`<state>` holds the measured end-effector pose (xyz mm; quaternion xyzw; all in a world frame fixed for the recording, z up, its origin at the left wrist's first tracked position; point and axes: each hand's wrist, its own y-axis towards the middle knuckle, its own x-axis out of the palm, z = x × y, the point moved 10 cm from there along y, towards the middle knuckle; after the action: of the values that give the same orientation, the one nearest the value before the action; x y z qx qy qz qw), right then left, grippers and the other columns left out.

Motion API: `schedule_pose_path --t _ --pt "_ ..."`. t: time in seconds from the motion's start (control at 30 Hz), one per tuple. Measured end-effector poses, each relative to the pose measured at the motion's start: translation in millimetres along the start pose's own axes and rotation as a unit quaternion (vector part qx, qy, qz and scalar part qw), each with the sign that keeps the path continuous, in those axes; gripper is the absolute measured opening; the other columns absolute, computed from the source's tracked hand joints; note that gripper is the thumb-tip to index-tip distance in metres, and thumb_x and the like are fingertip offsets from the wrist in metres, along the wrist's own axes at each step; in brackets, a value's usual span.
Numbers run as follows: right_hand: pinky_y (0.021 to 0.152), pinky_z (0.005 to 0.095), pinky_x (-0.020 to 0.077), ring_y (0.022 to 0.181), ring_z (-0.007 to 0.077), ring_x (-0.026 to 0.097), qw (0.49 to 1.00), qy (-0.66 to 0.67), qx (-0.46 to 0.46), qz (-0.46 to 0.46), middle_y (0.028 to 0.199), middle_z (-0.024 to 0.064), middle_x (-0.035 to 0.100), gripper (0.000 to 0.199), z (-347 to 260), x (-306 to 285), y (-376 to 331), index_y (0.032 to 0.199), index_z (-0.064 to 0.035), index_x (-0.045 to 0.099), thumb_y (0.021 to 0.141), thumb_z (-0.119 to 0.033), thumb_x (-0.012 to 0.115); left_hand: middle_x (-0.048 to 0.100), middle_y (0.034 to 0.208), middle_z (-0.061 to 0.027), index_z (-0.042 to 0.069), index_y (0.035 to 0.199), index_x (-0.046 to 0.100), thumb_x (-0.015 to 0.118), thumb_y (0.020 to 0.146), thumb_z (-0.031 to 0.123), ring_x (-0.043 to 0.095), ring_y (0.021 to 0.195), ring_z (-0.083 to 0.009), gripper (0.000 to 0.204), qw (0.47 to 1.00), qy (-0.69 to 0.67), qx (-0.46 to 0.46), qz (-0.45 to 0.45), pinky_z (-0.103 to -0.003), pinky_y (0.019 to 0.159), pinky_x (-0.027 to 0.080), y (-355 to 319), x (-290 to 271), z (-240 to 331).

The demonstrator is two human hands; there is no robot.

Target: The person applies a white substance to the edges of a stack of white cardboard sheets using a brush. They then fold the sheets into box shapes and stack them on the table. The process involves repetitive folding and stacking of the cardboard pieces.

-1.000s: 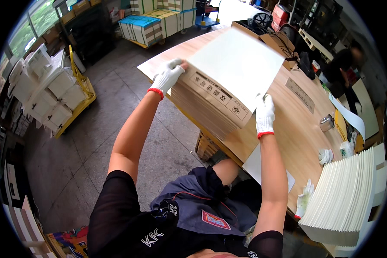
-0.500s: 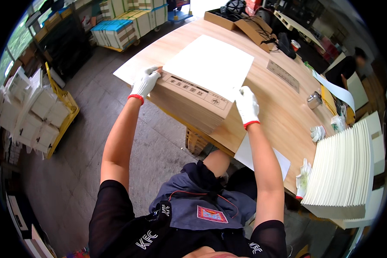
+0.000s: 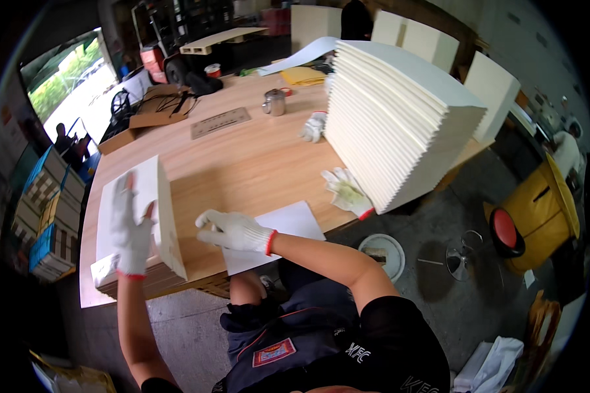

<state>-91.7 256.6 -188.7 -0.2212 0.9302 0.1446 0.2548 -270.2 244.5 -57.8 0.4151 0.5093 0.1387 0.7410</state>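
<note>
A squared stack of brown-covered paper pads with a white top sits at the table's left front edge. My left hand, in a white knit glove with red cuff and bare fingertips at thumb and finger, is over its top, fingers spread and slightly blurred. I cannot tell whether it touches the stack. My right hand, gloved alike, hovers right of the stack with fingers loosely curved and apart, nothing in them. Beneath and beside it a white sheet lies at the table edge.
A tall stack of thick white pads stands on the table's right. Loose gloves lie beside it. Farther back are a metal mug, a grey plate and a carton of cables. A stool stands on the floor to the right.
My view has swung to the right. My right hand has come away from the stack's right side. My left hand has left the stack's corner and is now spread over its top.
</note>
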Motion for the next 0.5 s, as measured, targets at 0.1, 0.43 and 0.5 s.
schedule_pose_path --t 0.1,0.43,0.5 --pt "0.081 0.0412 0.0517 0.089 0.0308 0.069 1.0 0.004 0.023 -0.017 0.093 0.0114 0.072 0.041 15 -35 -56 0.115 -0.0117 0.058 0.095 -0.048 0.057 0.049 0.147 -0.015 0.012 0.147 0.045 0.074 0.083 0.005 0.05 0.133 -0.0326 0.071 0.989 -0.101 0.105 -0.041 -0.04 0.106 0.047 52 52 140" --pt "0.08 0.0423 0.0516 0.088 0.0331 0.069 0.997 -0.068 0.043 0.022 0.092 0.0131 0.072 0.037 35 -106 -167 0.114 -0.0125 0.063 0.096 -0.045 0.057 0.058 0.135 -0.0144 0.009 0.133 0.056 0.069 0.091 0.026 0.055 0.124 -0.0341 0.047 0.875 -0.341 0.326 -0.106 -0.041 0.103 0.046 170 115 449" --pt "0.079 0.0419 0.0516 0.088 0.0324 0.069 0.998 -0.053 0.035 0.029 0.092 0.0124 0.072 0.036 30 -117 -184 0.115 -0.0123 0.063 0.096 -0.043 0.058 0.061 0.132 -0.0134 0.01 0.132 0.058 0.069 0.091 0.027 0.057 0.121 -0.0327 0.045 0.873 -0.313 0.342 -0.15 -0.04 0.103 0.046 190 129 475"
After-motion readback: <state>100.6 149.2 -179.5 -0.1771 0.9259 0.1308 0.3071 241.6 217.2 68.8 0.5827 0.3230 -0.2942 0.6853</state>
